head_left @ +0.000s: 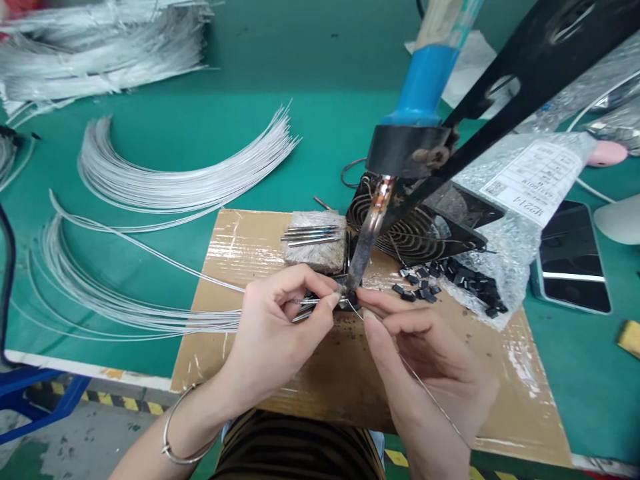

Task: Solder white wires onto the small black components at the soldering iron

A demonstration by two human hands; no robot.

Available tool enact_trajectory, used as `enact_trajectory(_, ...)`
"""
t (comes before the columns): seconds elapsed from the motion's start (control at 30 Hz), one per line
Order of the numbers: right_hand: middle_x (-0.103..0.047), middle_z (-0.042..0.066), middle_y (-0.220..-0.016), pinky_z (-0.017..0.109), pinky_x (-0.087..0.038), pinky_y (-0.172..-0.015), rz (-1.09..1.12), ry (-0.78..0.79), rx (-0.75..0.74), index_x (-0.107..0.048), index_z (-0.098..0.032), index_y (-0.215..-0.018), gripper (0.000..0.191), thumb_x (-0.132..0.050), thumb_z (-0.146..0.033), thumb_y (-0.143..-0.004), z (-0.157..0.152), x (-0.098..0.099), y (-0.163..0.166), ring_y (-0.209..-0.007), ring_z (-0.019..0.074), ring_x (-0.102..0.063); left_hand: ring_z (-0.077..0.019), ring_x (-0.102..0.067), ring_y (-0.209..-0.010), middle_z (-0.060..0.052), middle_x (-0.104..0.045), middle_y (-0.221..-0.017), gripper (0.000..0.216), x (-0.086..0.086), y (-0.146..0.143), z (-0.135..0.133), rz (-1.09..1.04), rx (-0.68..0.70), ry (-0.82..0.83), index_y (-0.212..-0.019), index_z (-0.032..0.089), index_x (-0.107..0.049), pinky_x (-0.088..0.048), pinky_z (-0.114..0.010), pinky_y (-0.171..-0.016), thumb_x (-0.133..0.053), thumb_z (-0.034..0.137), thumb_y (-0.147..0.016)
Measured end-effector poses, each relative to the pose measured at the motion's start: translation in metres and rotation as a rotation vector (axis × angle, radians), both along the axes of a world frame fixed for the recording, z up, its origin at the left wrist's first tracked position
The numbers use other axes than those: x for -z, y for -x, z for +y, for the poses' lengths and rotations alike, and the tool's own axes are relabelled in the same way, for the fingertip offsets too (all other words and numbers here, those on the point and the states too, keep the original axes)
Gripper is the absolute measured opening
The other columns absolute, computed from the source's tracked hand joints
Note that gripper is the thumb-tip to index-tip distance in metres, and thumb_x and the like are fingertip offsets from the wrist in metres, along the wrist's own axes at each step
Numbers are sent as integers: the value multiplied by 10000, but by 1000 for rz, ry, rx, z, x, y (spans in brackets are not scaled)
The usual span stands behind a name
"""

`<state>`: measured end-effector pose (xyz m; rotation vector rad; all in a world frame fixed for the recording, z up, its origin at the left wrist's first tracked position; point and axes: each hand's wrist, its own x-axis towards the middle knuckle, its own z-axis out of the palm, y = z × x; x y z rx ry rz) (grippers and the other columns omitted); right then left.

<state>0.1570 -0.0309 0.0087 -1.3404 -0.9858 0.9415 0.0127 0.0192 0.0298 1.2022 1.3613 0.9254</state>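
Observation:
My left hand (pixel 285 333) is closed in a pinch on a thin white cable (pixel 200 275), whose end is between thumb and fingertips, right under the tip of a soldering iron (pixel 367 243). The iron, blue-handled, is clamped in a black stand (pixel 500 100) and points down. Between the thumb and fingers of my right hand (pixel 430 367) runs a thin solder wire (pixel 433 398); its upper end reaches toward the iron tip. Fingers partly hide the spot where iron, cable and solder come together. More white cables (pixel 150 313) lie beneath my left hand.
A cardboard sheet (pixel 510 387) covers the work area. Behind the hands are a block (pixel 315 257) with metal rods on it and a black fan (pixel 420 233). Small black parts (pixel 470 283), bubble wrap (pixel 505 247) and a phone (pixel 575 257) lie right. Another cable bundle (pixel 185 177) curves at left.

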Motion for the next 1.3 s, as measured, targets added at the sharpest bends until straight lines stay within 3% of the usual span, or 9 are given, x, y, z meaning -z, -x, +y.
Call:
enact_trajectory(0.47, -849, 9, -1136, 153, -605, -954, -47, -34, -20, -705, -226, -808, 187, -752, -94, -932, 0, 4, -2, -1033, 119, -812, -120, -594, -575, -53, -785, -807, 103, -1, -2, 1, 1, 1, -4, -694, 169, -688, -343, -241, -493, -697, 154, -795)
enact_trajectory(1.03, -854, 38, -1084, 206, -636, -863, -96, -38, 20, -712, -226, -786, 172, -776, -131, -915, -1, 4, 0, -958, 163, -826, -115, -580, -566, -59, -775, -802, 105, -1, -4, 2, 4, 7, -14, -699, 168, -684, -330, -240, -486, -689, 155, -803)
enact_trajectory(1.3, -855, 32, -1071, 211, -632, -854, -98, -54, 43, -717, -225, -784, 165, -781, -136, -908, -1, 5, 2, -961, 161, -823, -126, -615, -609, -51, -770, -802, 103, -1, -3, 3, 8, 9, -4, -700, 170, -689, -406, -239, -535, -692, 157, -802)
